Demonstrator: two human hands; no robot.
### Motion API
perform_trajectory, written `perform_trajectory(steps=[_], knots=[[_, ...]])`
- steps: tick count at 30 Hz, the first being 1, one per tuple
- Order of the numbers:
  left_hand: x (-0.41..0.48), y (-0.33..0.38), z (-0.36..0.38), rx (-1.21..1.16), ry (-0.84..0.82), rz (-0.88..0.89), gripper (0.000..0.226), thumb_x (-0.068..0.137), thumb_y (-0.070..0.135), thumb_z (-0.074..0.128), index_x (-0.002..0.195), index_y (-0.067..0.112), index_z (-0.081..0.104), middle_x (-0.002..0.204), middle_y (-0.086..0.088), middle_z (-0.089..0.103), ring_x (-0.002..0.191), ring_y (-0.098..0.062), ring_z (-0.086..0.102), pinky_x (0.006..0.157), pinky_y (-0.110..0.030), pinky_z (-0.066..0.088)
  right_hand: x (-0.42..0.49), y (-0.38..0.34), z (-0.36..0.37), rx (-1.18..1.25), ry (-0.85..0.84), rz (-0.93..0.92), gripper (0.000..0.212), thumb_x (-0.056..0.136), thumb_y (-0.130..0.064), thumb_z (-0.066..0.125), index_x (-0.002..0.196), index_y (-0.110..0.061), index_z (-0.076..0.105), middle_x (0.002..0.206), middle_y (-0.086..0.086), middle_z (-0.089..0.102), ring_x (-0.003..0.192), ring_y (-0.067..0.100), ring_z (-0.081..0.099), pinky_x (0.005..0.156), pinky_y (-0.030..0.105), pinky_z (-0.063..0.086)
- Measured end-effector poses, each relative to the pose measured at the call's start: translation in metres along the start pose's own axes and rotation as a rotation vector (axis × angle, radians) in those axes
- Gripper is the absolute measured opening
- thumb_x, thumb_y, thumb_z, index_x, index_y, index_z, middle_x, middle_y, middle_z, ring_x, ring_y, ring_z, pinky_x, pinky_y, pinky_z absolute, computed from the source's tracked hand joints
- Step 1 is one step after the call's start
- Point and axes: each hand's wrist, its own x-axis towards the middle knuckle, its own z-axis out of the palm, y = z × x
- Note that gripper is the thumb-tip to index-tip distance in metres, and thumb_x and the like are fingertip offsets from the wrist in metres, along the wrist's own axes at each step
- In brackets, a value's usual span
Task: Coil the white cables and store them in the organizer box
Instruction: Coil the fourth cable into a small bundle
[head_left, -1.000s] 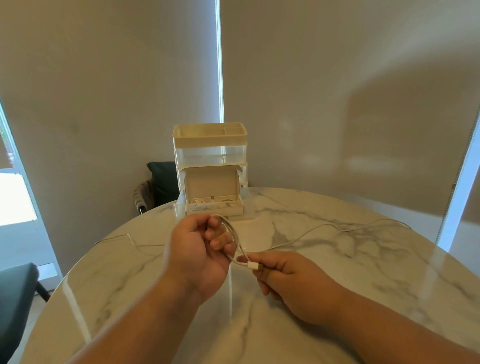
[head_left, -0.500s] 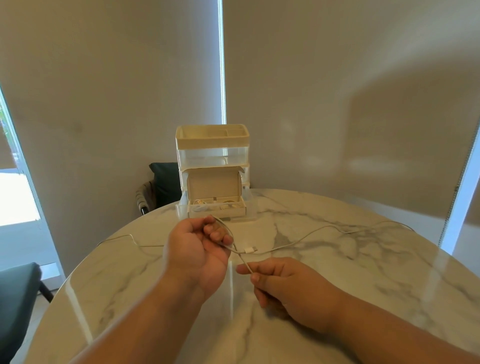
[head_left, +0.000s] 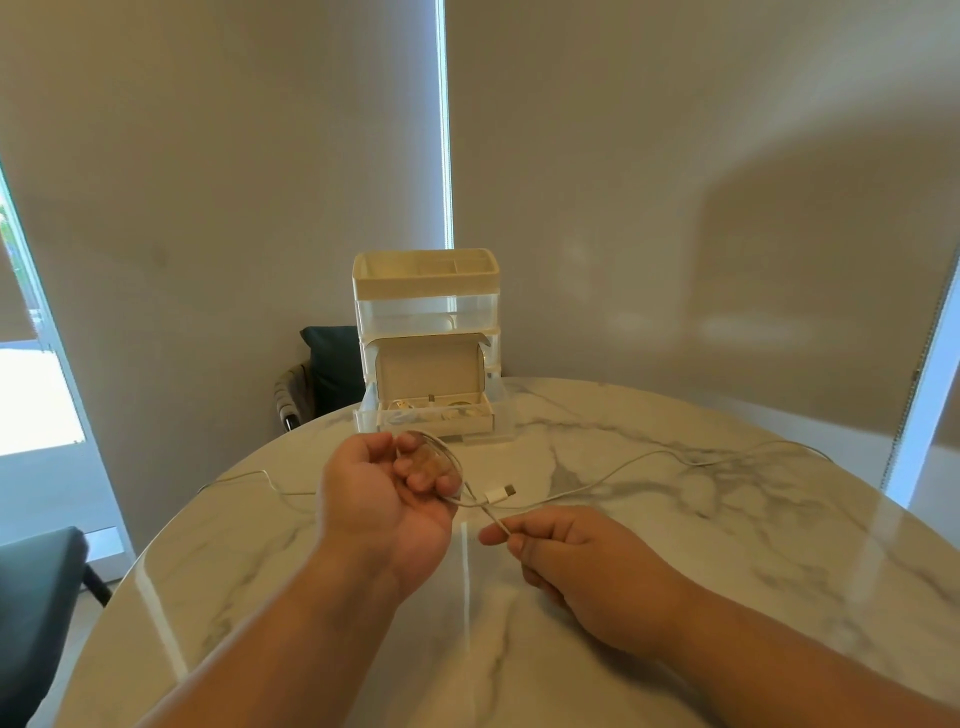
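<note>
1. Head view, and both hands are busy. The left hand is raised over the middle of the counter, fingers curled round a small loop of the white cable.
2. The right hand sits lower and nearer, pinching one strand between thumb and forefinger. The plug lies just beyond it, between the two hands, tip pointing right.
3. Here's the line that matters: the loose length trails off right and far across the counter, running roughly left to right toward the right rim. The right hand is nearer that slack, so I'd expect it to feed while the left gathers turns.
4. The box stands straight ahead at the far edge, just beyond the left hand. Its bottom drawer is pulled open toward us, with pale bits inside too small to name.
5. A thin white strand also lies left of the left hand; same cable or a second one, I can't tell.
6. The surface is glossy veined marble, so the cable should slide easily.
7. The room has drawn blinds behind and a bright window on the left. There's a dark chair near left and another chair beyond the counter.
</note>
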Motion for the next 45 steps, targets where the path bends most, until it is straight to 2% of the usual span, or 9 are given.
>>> perform_trajectory(steps=[9, 17, 22, 26, 29, 31, 35, 39, 45], knots=[[0.006, -0.002, 0.001, 0.048, 0.082, 0.045, 0.021, 0.089, 0.005, 0.036, 0.072, 0.013, 0.045, 0.055, 0.003, 0.032, 0.045, -0.01, 0.031, 0.055, -0.027, 0.032, -0.002, -0.003, 0.001, -0.148, -0.028, -0.034, 0.024, 0.103, -0.019, 0.05, 0.112, -0.021, 0.071, 0.045, -0.022, 0.048, 0.043, -0.004, 0.044, 0.049, 0.006, 0.032], [0.008, -0.005, 0.0, 0.059, 0.11, -0.002, 0.02, 0.089, 0.002, 0.034, 0.084, 0.008, 0.052, 0.059, 0.0, 0.033, 0.053, -0.012, 0.032, 0.063, -0.027, 0.037, -0.003, -0.003, 0.004, -0.117, -0.091, 0.027, 0.024, 0.103, -0.019, 0.05, 0.113, -0.023, 0.071, 0.045, -0.015, 0.046, 0.042, 0.0, 0.037, 0.047, 0.013, 0.033], [0.006, -0.01, 0.0, 0.158, 0.095, -0.004, 0.023, 0.1, 0.004, 0.038, 0.107, -0.001, 0.059, 0.065, -0.005, 0.053, 0.06, -0.013, 0.052, 0.072, -0.03, 0.048, -0.005, -0.004, 0.001, -0.17, -0.093, 0.008, 0.024, 0.103, -0.021, 0.05, 0.115, -0.022, 0.071, 0.046, -0.015, 0.046, 0.042, -0.001, 0.038, 0.047, 0.011, 0.033], [0.007, -0.016, -0.003, 0.424, 0.015, 0.049, 0.021, 0.103, 0.008, 0.045, 0.112, -0.001, 0.062, 0.093, -0.011, 0.074, 0.087, -0.022, 0.074, 0.082, -0.033, 0.055, -0.005, -0.004, -0.002, -0.263, -0.051, -0.022, 0.021, 0.101, -0.025, 0.054, 0.111, -0.025, 0.073, 0.054, -0.016, 0.056, 0.048, -0.001, 0.047, 0.052, 0.01, 0.035], [0.007, -0.022, -0.005, 0.643, -0.008, 0.095, 0.015, 0.098, 0.006, 0.054, 0.107, 0.005, 0.066, 0.098, -0.009, 0.077, 0.094, -0.019, 0.074, 0.087, -0.033, 0.055, -0.007, -0.006, -0.005, -0.428, -0.008, -0.088, 0.021, 0.097, -0.033, 0.059, 0.112, -0.031, 0.073, 0.097, -0.014, 0.073, 0.086, -0.006, 0.062, 0.07, 0.002, 0.041], [0.007, -0.027, -0.005, 0.767, -0.012, 0.138, 0.013, 0.095, 0.004, 0.058, 0.103, 0.009, 0.067, 0.094, -0.006, 0.078, 0.093, -0.016, 0.074, 0.087, -0.03, 0.056, -0.007, -0.005, -0.006, -0.534, 0.004, -0.124, 0.022, 0.097, -0.035, 0.058, 0.112, -0.03, 0.073, 0.106, -0.014, 0.072, 0.097, -0.005, 0.059, 0.078, 0.003, 0.042], [0.003, -0.034, -0.007, 1.015, -0.048, 0.246, 0.019, 0.095, 0.005, 0.06, 0.107, 0.018, 0.067, 0.099, 0.002, 0.076, 0.094, -0.006, 0.072, 0.082, -0.02, 0.055, -0.008, -0.005, -0.004, -0.632, 0.038, -0.189, 0.029, 0.098, -0.038, 0.053, 0.09, -0.014, 0.068, 0.082, -0.001, 0.068, 0.078, 0.012, 0.058, 0.071, 0.025, 0.045], [-0.002, -0.042, -0.008, 1.27, -0.154, 0.361, 0.022, 0.097, 0.008, 0.057, 0.106, 0.025, 0.067, 0.099, 0.006, 0.074, 0.094, -0.002, 0.07, 0.077, -0.014, 0.053, -0.009, -0.004, -0.004, -0.681, 0.089, -0.257, 0.034, 0.098, -0.036, 0.052, 0.075, -0.011, 0.058, 0.063, -0.004, 0.057, 0.065, 0.013, 0.051, 0.061, 0.025, 0.039], [0.0, -0.05, -0.013, 1.533, -0.275, 0.339, 0.02, 0.096, -0.001, 0.049, 0.102, 0.004, 0.067, 0.095, 0.002, 0.067, 0.082, -0.006, 0.062, 0.065, -0.012, 0.049, -0.01, -0.003, -0.008, -0.715, 0.093, -0.3, 0.025, 0.096, -0.032, 0.053, 0.074, -0.022, 0.062, 0.065, -0.006, 0.06, 0.065, 0.015, 0.055, 0.057, 0.024, 0.039]])
